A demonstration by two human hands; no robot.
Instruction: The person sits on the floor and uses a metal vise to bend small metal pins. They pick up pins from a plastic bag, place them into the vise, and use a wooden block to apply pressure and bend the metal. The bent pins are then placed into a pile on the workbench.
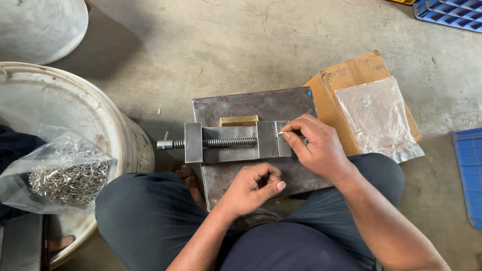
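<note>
At frame centre, my right hand [315, 145] has its grip pinching a thin metal pin [279, 133] at the vise [236, 142]; my left hand [253, 188], just below, has its grip curled, holding nothing I can make out.

You are in a small workshop, seated low over a bare, cracked concrete floor [211, 45]. Right under your fingers [288, 134] a steel vise [226, 142] sits on a worn metal plate [261, 105]. Well off to their left, a clear bag of small metal pins [65, 175] rests on a grimy white bucket [108, 120]; blue plastic crates [452, 12] lie far beyond to their right.
</note>
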